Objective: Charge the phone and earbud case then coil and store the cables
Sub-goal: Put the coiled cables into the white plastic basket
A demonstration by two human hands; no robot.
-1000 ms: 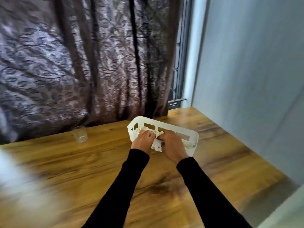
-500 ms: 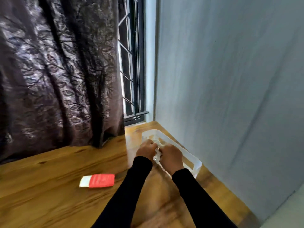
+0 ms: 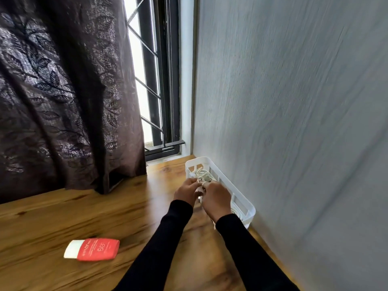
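Where the wooden surface [image 3: 105,211] meets the wall at three o'clock, a white slotted basket [image 3: 243,203] holds coiled white cables [image 3: 202,174]; left hand [image 3: 185,191] and right hand [image 3: 214,199] pinch its near rim.

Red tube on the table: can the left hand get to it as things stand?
Probably yes. The red tube lies in the open on the table, nothing around it, but the left hand is busy on the white cable at the basket.
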